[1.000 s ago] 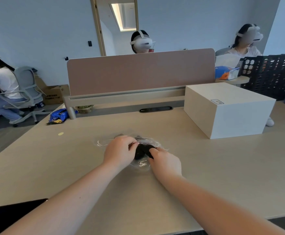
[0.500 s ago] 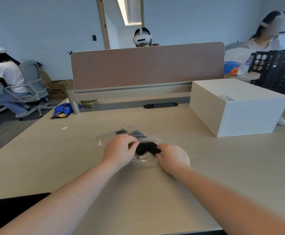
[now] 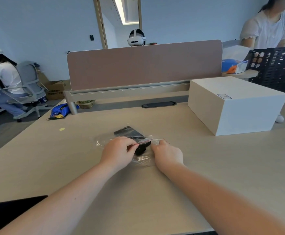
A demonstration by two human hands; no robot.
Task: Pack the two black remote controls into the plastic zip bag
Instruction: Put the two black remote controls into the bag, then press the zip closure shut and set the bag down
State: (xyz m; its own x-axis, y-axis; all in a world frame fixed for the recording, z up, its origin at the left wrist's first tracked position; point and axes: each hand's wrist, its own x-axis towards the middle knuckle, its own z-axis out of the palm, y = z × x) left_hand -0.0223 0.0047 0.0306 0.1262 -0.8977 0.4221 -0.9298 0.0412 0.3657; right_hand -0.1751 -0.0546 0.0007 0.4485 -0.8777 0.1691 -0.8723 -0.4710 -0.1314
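Observation:
A clear plastic zip bag [image 3: 142, 159] with a red zip strip lies on the light wooden desk [image 3: 223, 167], mid-desk. My left hand [image 3: 118, 152] pinches the strip at its left end and my right hand [image 3: 168, 154] holds the bag's right end. Between my hands a black remote control [image 3: 142, 148] shows dark through the plastic. A second flat black remote control [image 3: 129, 132] reaches out beyond the strip toward the far side; I cannot tell how much of it is inside.
A white box [image 3: 233, 104] stands at the right. A brown divider panel [image 3: 143, 64] closes the desk's far edge, with a blue snack packet [image 3: 60, 111] near its left post. A black object [image 3: 6, 211] lies at the near left corner. People sit beyond.
My hands have drawn a little apart along the zip strip. The flat remote beyond the strip shows more. The camera has tilted down and shifted, and the person at the far right has stood up.

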